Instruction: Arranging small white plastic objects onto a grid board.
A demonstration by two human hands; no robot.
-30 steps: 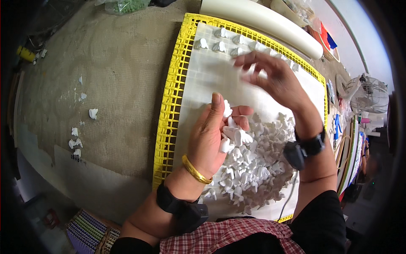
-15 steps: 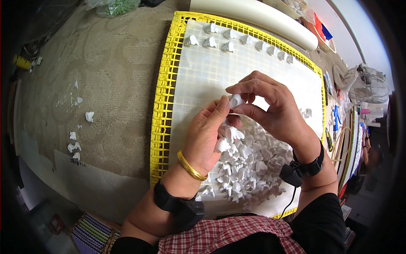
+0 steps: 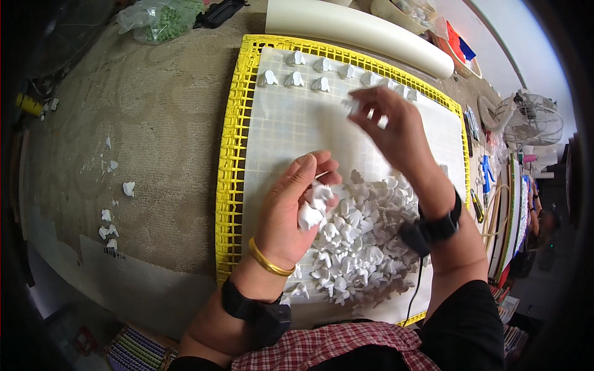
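My left hand (image 3: 279, 207) is curled round several small white flower-shaped pieces (image 3: 311, 215) lying in its palm and fingers. Farther forward and to the right, my right hand (image 3: 396, 127) pinches a single white piece (image 3: 352, 106), blurred by motion, over a pale sheet (image 3: 291, 123). A heap of similar white pieces (image 3: 362, 244) lies on the sheet, just right of my left hand. Two rows of upright pieces (image 3: 294, 79) stand at the sheet's far edge; my right hand partly hides the right end. Beneath the sheet is a yellow lattice tray (image 3: 226, 185).
A cream roll (image 3: 359, 31) lies beyond the tray. Loose white bits (image 3: 129, 188) are scattered on the carpet-like surface (image 3: 173, 142) to the left. A bag of green pieces (image 3: 167, 23) is at the far left; a fan (image 3: 533, 120) and tools (image 3: 487, 173) are at the right.
My right hand has moved away from my left hand, forward toward the rows, carrying a white piece. My left hand stays near the heap, slightly lower, its fingers loosened. The whole view has shifted a little.
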